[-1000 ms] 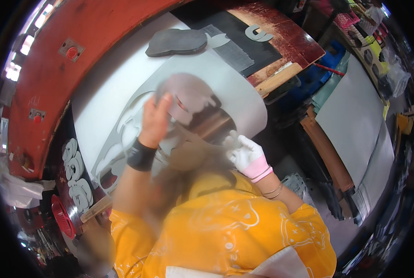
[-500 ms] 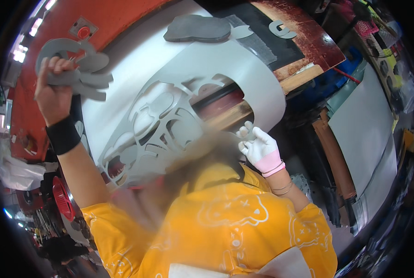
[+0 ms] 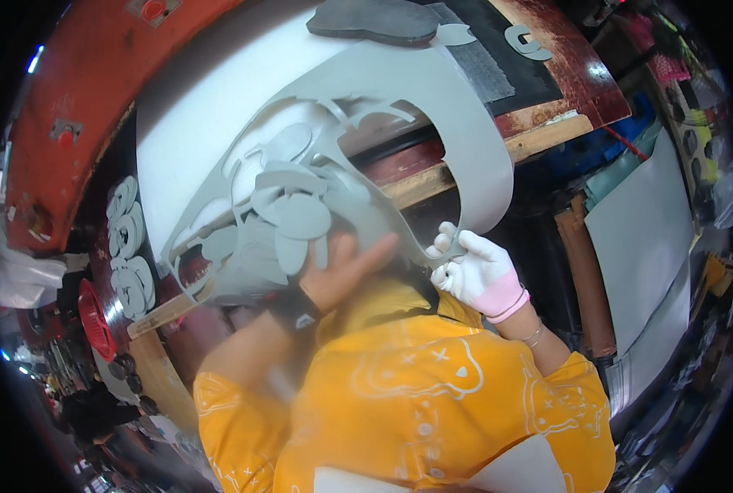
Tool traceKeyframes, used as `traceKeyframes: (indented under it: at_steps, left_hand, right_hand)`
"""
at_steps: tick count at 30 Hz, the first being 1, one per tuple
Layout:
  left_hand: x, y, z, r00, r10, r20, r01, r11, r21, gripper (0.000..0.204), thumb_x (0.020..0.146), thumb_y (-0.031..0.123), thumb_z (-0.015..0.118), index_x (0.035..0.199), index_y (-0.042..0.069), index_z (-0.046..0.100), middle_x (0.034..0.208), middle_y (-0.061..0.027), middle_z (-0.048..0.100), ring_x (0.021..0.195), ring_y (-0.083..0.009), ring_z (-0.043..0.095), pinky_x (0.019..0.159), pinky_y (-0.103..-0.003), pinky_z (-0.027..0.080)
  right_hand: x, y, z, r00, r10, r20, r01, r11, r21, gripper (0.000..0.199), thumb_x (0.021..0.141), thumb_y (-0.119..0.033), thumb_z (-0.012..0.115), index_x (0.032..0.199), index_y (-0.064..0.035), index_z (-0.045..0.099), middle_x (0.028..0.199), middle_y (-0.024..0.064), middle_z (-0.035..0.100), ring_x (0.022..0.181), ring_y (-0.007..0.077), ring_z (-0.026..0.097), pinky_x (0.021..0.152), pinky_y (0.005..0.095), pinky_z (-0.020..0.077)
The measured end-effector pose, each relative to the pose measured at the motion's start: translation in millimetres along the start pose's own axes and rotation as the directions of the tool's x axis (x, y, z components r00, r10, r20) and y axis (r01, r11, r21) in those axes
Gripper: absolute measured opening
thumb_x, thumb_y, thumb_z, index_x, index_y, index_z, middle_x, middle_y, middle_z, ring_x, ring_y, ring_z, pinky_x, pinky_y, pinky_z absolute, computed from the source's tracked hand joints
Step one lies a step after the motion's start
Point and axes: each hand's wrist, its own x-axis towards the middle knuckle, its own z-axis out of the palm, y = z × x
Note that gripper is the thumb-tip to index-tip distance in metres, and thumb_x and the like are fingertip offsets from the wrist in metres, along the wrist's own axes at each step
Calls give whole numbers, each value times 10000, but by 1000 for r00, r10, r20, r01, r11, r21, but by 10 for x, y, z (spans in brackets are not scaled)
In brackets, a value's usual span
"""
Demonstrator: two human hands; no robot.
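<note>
– Left hand (image 3: 337, 275) has been moved since 0.5 s ago: then raised at the upper left with grey pieces held, now brought down low over the sheet (image 3: 483, 156). View has been shifted a bit too.

– Grip?

– Thumb is spread off from the fingers. Loose pieces (image 3: 301, 215) are met at the fingertips, but the hand is blurred; whether any is pinched cannot be told. Right hand (image 3: 477, 275), gloved, is kept at the near edge of the sheet, which is pinched between thumb and fingers.

– Where's the sheet?

– Laid across the table (image 3: 600, 78), right end curved down past the wood bar (image 3: 415, 187). Bar is seen through the big opening.

– Progress?

– Judged partway. Done: big opening on the right is cleared; about 3 piles (image 3: 132, 279) of curved pieces are stacked at the left, near the red machine (image 3: 79, 115). Left: loose pieces are heaped over the sheet's middle, more are lying toward its left end. Exact count can't be made.

– Elsewhere?

– 1 C-shaped piece (image 3: 517, 37) is left on the black mat (image 3: 539, 82); 1 dark slab (image 3: 374, 20) is set beyond the sheet.
</note>
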Motion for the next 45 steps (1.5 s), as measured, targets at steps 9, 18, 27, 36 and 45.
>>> traceKeyframes:
  at_steps: [9,18,27,36,45]
  left_hand:
    - [208,-332,-173,990,-19,140,102,780,-617,691,725,17,690,1354,266,551,844,-44,484,785,-238,541,796,-351,438]
    - [318,-540,-281,900,-195,390,412,87,-907,410,960,254,508,1305,37,550,1072,-50,605,936,-142,536,851,-300,451]
    - [479,-576,-406,810,-464,359,384,-43,-922,368,991,366,516,1101,29,611,853,10,574,787,-86,511,710,-246,444]
    - [511,-1671,-1295,675,-733,89,-142,-247,-959,172,992,195,519,893,56,540,761,-11,525,688,-113,525,680,-274,458]
    - [37,-2258,-2318,674,-733,-87,-331,-194,-924,272,1033,216,438,811,60,448,692,-1,378,612,-109,409,708,-291,378]
  right_hand:
    - [7,-106,-96,994,-98,-54,64,891,-450,353,958,-225,561,1261,-43,546,1140,95,630,1068,240,591,892,371,507]
    - [-101,-247,513,908,-327,262,-54,-712,-700,294,875,-350,622,960,-81,702,711,141,666,704,337,658,664,424,527]
    - [857,268,669,581,-8,814,533,-752,-388,579,778,-178,703,1317,-114,502,1071,105,601,980,305,579,871,415,457]
    - [1106,268,628,522,21,853,466,-844,-265,254,750,-161,737,984,-117,649,868,72,617,766,282,574,700,382,472]
    - [1139,294,600,491,14,871,463,-851,-247,193,735,-152,753,900,-119,660,828,54,608,752,273,566,692,376,464]
